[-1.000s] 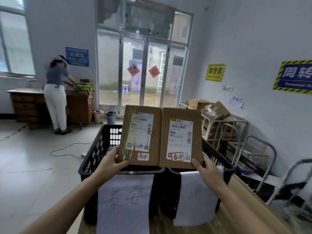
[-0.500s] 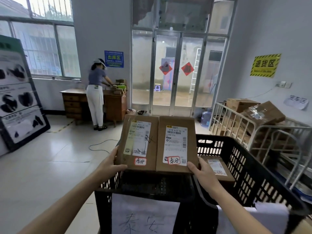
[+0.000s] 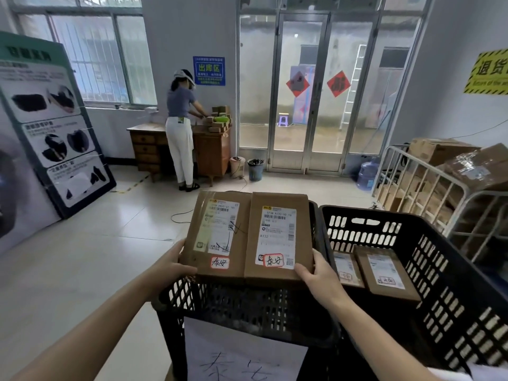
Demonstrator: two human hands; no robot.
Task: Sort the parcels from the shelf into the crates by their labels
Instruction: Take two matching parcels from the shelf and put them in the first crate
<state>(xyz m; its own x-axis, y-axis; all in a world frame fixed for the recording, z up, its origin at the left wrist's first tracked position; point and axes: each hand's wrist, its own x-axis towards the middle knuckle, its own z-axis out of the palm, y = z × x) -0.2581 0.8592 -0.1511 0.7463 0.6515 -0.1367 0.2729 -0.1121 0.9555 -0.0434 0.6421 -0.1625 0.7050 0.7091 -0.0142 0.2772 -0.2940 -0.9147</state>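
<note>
- The left hand (image 3: 170, 270) grips the near left corner of the left parcel (image 3: 217, 235), with the thumb on top and the fingers curled underneath
- The right hand (image 3: 316, 276) grips the near right corner of the right parcel (image 3: 277, 237) in the same way, its thumb by the edge of the printed label
- The two brown cardboard parcels are held side by side, touching along their long edges, labels up and tilted slightly toward the camera
- Each carries a red-bordered sticker (image 3: 273, 260) with handwriting at its near edge
- Both parcels hang above the open top of the left crate (image 3: 247, 301), which is black slotted plastic
- A paper sheet (image 3: 242, 353) with large handwritten characters hangs on that crate's near wall; they seem to match the stickers, though the frame edge cuts the sheet off
- The right crate (image 3: 453, 284) stands just beside it, with two smaller parcels (image 3: 384, 273) lying flat on its floor, labels up
- Across the room a person (image 3: 180, 133) stands at a wooden desk (image 3: 214, 152), back to the camera
- A cage trolley (image 3: 395, 171) of cartons stands at the right, near the glass doors (image 3: 302, 92)
</note>
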